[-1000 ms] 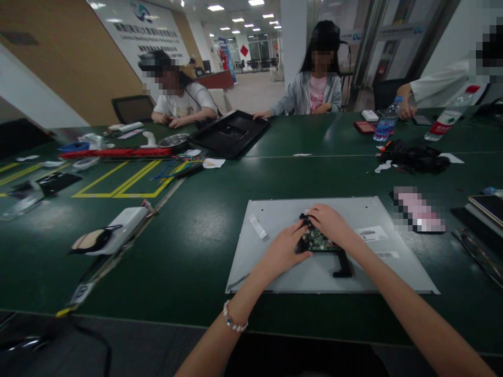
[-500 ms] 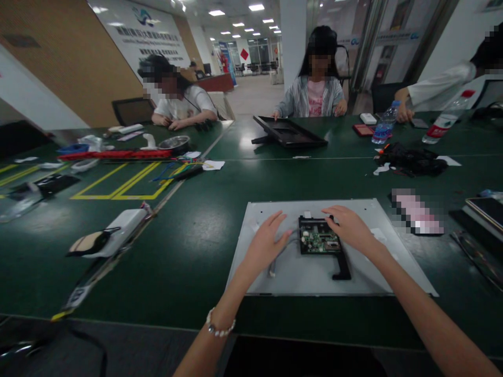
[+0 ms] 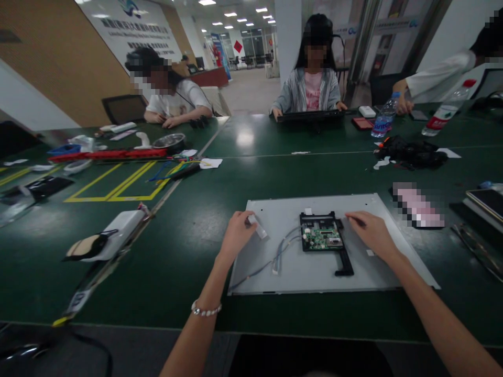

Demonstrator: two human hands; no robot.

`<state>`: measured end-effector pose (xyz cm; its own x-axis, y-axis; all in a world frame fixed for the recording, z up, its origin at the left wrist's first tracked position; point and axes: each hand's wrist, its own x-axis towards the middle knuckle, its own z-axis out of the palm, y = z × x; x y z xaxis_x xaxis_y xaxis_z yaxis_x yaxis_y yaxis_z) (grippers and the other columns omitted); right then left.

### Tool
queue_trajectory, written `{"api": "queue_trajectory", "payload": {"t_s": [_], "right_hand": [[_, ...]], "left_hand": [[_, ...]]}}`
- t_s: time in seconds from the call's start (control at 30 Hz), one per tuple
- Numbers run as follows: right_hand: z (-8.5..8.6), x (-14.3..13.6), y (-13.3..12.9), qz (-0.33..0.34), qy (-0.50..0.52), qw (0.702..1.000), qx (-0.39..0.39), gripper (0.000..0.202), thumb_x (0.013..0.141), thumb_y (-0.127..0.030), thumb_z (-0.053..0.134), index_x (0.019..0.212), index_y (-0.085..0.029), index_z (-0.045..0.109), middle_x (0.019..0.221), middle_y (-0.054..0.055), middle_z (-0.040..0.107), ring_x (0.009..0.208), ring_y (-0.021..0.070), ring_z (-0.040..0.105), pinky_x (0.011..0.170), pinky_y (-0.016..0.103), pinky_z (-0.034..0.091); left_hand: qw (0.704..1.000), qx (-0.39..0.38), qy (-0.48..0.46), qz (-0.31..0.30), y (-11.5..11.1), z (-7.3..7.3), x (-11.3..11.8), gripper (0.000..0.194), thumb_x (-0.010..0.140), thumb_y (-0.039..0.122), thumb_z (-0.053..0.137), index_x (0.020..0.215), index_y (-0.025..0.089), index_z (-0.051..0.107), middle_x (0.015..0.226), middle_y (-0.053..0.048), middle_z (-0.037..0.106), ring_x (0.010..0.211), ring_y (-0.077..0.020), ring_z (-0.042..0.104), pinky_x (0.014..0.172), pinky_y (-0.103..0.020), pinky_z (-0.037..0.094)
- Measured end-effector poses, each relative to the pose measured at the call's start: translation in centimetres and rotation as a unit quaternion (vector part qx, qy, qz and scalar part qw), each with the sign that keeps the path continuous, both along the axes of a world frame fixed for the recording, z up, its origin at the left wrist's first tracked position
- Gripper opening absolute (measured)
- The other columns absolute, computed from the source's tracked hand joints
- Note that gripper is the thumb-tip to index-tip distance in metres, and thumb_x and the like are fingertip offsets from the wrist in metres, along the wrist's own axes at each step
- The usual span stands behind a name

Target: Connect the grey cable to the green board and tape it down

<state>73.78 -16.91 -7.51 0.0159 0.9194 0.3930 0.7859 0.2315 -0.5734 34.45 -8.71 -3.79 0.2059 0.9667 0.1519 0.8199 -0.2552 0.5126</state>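
A flat grey metal panel point(image 3: 291, 277) lies on the table before me. A green circuit board point(image 3: 320, 239) in a black bracket point(image 3: 344, 262) sits on it, with grey cables point(image 3: 281, 248) running off to the left. Near the panel's upper left, my left hand point(image 3: 237, 233) is closed in a pinch at the end of a whitish tape strip point(image 3: 259, 229). My right hand point(image 3: 371, 233) hovers over the panel, right of the bracket. Its fingers are drawn together, and what they hold, if anything, cannot be made out. A small white label point(image 3: 370, 253) shows beneath it.
Right of the panel are a blurred-out pink phone point(image 3: 418, 206) and eyeglasses point(image 3: 477, 248). Two bottles point(image 3: 387, 115) and a black bundle point(image 3: 411, 152) stand farther back. A white device point(image 3: 113, 235) lies left. Across the table, a person holds a black frame point(image 3: 310, 116); other people sit alongside.
My hands have moved apart from beside the board, left hand to the tape strip, right hand rightward. Their fingers have drawn together. The person opposite has swung the black frame toward themselves.
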Motion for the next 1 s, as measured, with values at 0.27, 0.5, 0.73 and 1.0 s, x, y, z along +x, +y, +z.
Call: {"api": "queue_trajectory", "payload": {"t_s": [0.27, 0.5, 0.73, 1.0], "right_hand": [[0.0, 0.6, -0.1, -0.040, 0.012, 0.999, 0.012, 0.028, 0.087, -0.028, 0.046, 0.099, -0.019, 0.069, 0.100, 0.009, 0.073, 0.087, 0.0230, 0.068, 0.082, 0.040, 0.053], [1.1, -0.4, -0.4, -0.066, 0.028, 0.997, 0.039, 0.030, 0.088, -0.028, 0.045, 0.105, -0.019, 0.068, 0.104, 0.009, 0.072, 0.095, 0.0238, 0.067, 0.089, 0.042, 0.050], [4.8, -6.0, -2.9, 0.043, 0.019, 0.998, 0.050, 0.031, 0.092, -0.023, 0.044, 0.116, -0.020, 0.063, 0.114, 0.009, 0.067, 0.107, 0.0236, 0.061, 0.094, 0.043, 0.049], [5.6, -14.2, -6.4, 0.271, -0.098, 0.957, 0.022, 0.041, 0.091, -0.013, 0.043, 0.130, -0.016, 0.055, 0.134, 0.011, 0.057, 0.130, 0.0227, 0.046, 0.108, 0.043, 0.040]], "left_hand": [[0.998, -0.001, -0.055, 0.012, 0.2, 0.2, -0.2, 0.020, 0.081, 0.027, 0.051, 0.087, 0.018, 0.068, 0.083, -0.004, 0.067, 0.077, -0.0179, 0.060, 0.076, -0.029, 0.045], [0.963, -0.100, -0.250, 0.006, -1.6, 1.7, 1.1, 0.025, 0.080, 0.037, 0.056, 0.084, 0.016, 0.067, 0.079, -0.004, 0.068, 0.075, -0.0162, 0.061, 0.069, -0.026, 0.046], [0.975, -0.095, -0.193, -0.058, -5.0, 2.6, 4.4, 0.017, 0.078, 0.028, 0.055, 0.079, 0.017, 0.068, 0.079, -0.003, 0.068, 0.074, -0.0164, 0.060, 0.071, -0.028, 0.047], [0.993, -0.062, -0.088, -0.057, -6.6, 1.6, 5.4, 0.015, 0.079, 0.020, 0.054, 0.088, 0.018, 0.066, 0.082, -0.002, 0.068, 0.076, -0.0177, 0.062, 0.078, -0.031, 0.049]]}}
